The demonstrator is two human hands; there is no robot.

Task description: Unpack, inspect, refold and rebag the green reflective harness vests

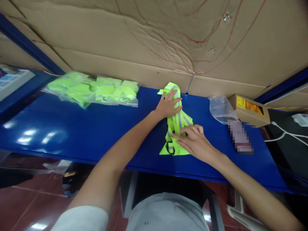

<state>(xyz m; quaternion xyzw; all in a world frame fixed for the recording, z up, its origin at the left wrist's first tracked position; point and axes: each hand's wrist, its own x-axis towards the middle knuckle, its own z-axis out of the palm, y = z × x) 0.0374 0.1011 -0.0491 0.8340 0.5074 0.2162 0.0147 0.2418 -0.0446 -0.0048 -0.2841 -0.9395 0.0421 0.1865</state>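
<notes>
A neon-yellow reflective vest (178, 121) with silver-grey stripes lies gathered into a long narrow shape on the blue table. Across its far part my left hand (167, 105) lies flat with fingers spread. My right hand (196, 139) touches the near part from the right, its fingers stretched over the fabric and partly bent. A black buckle (170, 147) with a strap through it shows at the vest's near end, left of my right fingertips. The fabric beneath both hands is hidden.
Clear bags of folded neon-yellow vests (106, 89) lie at the back left. At the right are an empty-looking clear zip bag (221, 109), a cardboard box (250, 110) with an orange window and a blurred-out flat object (240, 137). A cardboard wall (115, 38) borders the blue table (79, 128).
</notes>
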